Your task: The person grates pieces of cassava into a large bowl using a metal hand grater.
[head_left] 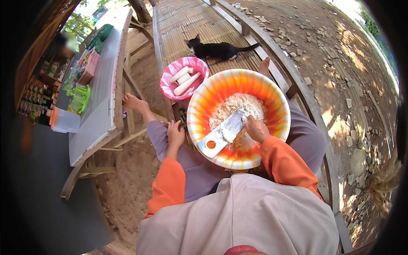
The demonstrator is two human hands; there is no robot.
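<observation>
A flat metal grater [222,132] with a round hole in its near end slants across a large orange, yellow and white basin [196,102]. Pale grated, crumbly food [241,105] is heaped inside, and some clings to the grater. At the grater's far end, my right hand [256,129] is closed on its edge, fingertips partly hidden. My left hand [175,134] rests on my leg left of the basin, fingers stretched out, holding nothing. Just beyond it, a smaller pink and white basin [166,83] contains several peeled white roots [186,84].
A black and white cat [217,50] stands on the slatted bamboo platform [180,21], beyond the basins. On the left is a pale-topped table [100,93] with a clear orange-lidded container [66,120], a green rack [80,97] and a pink basket [90,67]. Stony ground lies right of the wooden rail [272,46].
</observation>
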